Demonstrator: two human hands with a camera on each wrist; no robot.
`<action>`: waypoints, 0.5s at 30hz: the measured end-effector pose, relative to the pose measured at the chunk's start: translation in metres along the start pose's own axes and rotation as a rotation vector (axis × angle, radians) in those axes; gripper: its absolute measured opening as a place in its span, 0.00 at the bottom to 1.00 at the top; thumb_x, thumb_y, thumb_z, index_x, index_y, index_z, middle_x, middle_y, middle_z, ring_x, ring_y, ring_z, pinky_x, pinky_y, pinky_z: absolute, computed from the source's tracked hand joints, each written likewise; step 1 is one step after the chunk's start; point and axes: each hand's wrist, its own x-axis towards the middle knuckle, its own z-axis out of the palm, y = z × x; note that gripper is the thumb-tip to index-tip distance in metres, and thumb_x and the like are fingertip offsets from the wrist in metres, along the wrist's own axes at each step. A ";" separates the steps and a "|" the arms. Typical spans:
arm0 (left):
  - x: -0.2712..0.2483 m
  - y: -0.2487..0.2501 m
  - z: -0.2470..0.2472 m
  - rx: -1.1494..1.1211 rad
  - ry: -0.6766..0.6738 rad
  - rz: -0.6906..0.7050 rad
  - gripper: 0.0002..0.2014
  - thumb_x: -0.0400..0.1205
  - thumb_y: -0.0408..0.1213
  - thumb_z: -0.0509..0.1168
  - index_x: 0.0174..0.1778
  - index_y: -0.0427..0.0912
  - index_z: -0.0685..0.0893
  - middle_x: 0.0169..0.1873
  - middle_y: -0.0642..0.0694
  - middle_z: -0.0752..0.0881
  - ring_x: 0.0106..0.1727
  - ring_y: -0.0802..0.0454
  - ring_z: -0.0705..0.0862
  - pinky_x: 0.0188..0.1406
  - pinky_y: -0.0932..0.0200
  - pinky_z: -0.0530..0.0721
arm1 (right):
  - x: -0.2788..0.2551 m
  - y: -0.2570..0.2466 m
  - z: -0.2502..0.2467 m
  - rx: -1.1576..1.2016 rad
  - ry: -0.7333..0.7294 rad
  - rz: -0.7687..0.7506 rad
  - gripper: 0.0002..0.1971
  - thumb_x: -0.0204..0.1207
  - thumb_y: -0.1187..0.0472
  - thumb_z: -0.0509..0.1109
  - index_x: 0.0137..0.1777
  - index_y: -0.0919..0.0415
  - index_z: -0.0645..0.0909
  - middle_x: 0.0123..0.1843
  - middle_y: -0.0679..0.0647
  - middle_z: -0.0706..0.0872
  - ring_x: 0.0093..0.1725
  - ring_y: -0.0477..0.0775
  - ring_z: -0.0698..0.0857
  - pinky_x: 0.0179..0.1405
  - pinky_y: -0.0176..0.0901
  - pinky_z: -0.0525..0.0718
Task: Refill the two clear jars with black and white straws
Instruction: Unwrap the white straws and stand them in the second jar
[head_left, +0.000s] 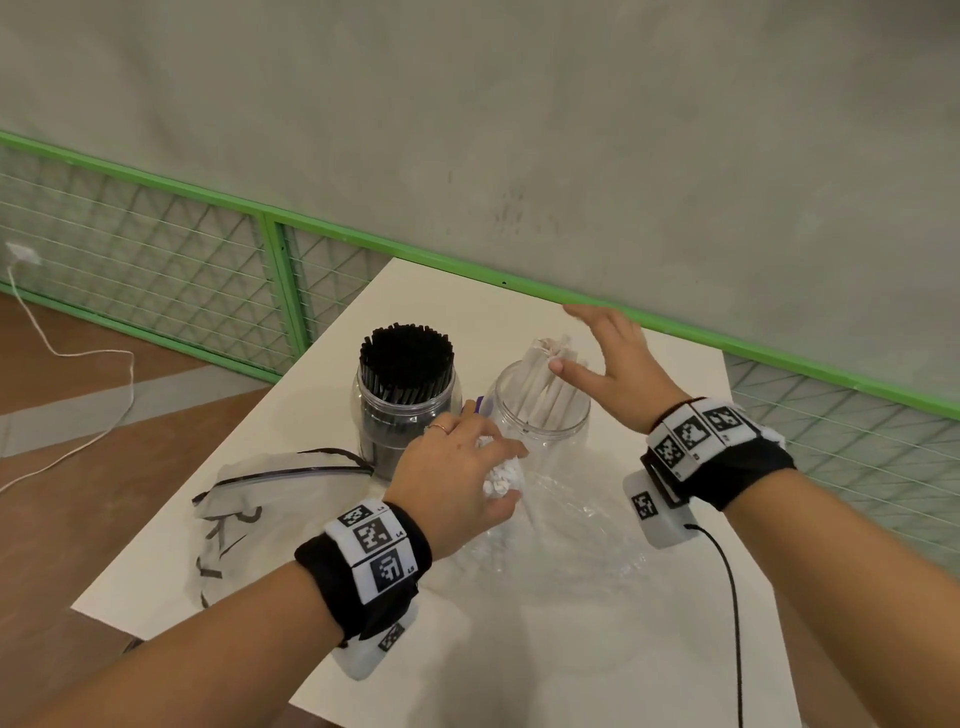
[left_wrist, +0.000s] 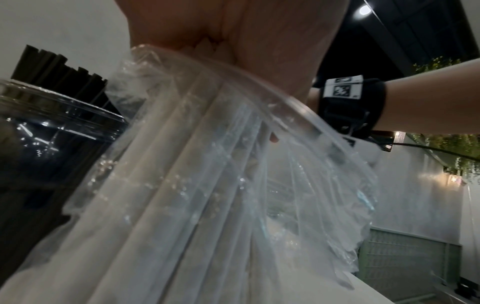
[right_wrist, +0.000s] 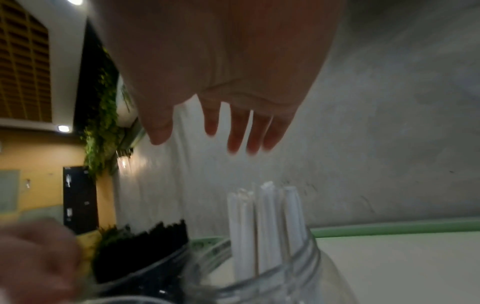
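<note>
Empty bag (head_left: 244, 499): a flattened clear bag with a dark zip edge lies at the left of the white bench (head_left: 597, 649).
Black-straw jar (head_left: 402, 410): a clear jar stands upright on the bench, packed with black straws (head_left: 407, 358) whose tips rise above its mouth.
Left hand (head_left: 457, 478): fingers are curled round a bundle of white straws (head_left: 501, 480) still in a clear plastic bag (left_wrist: 233, 164), held just beside the second jar's near wall; the bag trails down toward the bench.
White-straw jar (head_left: 540, 415): a clear jar stands upright just right of the black-straw jar, holding a few loose white straws (head_left: 550, 374) that lean and project above its rim.
Right hand (head_left: 618, 369): fingers (right_wrist: 236, 133) are straight and spread, gripping nothing; it hovers over the projecting straw tips, and whether the thumb touches them cannot be told.
</note>
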 end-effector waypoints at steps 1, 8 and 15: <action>0.000 0.000 0.000 0.004 0.011 0.009 0.20 0.70 0.59 0.60 0.55 0.59 0.84 0.49 0.54 0.82 0.45 0.48 0.78 0.40 0.54 0.84 | -0.010 -0.006 -0.004 0.111 -0.061 0.024 0.24 0.78 0.48 0.70 0.73 0.47 0.71 0.67 0.50 0.78 0.65 0.49 0.77 0.69 0.48 0.75; -0.002 -0.002 0.002 -0.022 0.021 0.036 0.24 0.71 0.58 0.60 0.60 0.55 0.84 0.49 0.52 0.83 0.46 0.45 0.79 0.47 0.51 0.83 | -0.082 -0.017 0.037 0.270 -0.469 0.123 0.38 0.71 0.54 0.79 0.79 0.48 0.65 0.70 0.43 0.76 0.65 0.45 0.77 0.63 0.35 0.76; -0.009 -0.002 -0.004 -0.125 -0.021 0.021 0.29 0.72 0.57 0.58 0.68 0.52 0.79 0.58 0.54 0.84 0.56 0.49 0.78 0.61 0.57 0.73 | -0.091 -0.025 0.086 0.518 -0.329 0.205 0.26 0.65 0.64 0.83 0.59 0.45 0.78 0.54 0.39 0.85 0.51 0.28 0.81 0.50 0.23 0.75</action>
